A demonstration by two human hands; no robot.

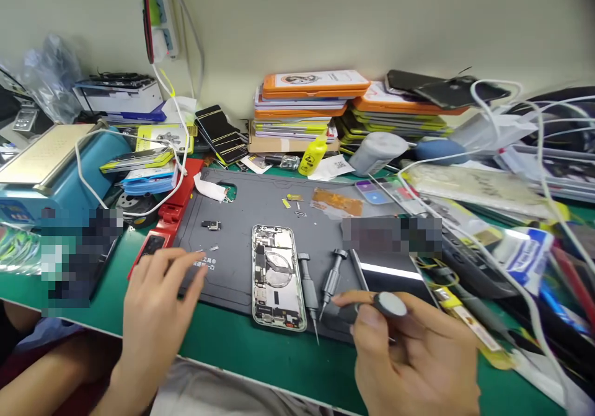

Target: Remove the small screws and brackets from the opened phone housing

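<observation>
An opened phone (277, 276) lies back-up on a dark grey work mat (260, 211), its inner boards showing. My left hand (155, 310) rests at the mat's left edge, fingers stretched toward tiny parts (209, 248) on the mat. My right hand (409, 354) is closed round a screwdriver (372, 307) with a round grey cap, held low right of the phone. Two more screwdrivers (309, 286) lie side by side just right of the phone. A small black component (211, 224) sits on the mat above my left hand.
Stacks of orange and yellow boxes (311, 103) stand against the wall. A blue heating machine (41, 168) is at the left, a yellow bottle (312, 154) behind the mat. White cables (525, 155) and packets crowd the right side. A red tray (171, 208) borders the mat.
</observation>
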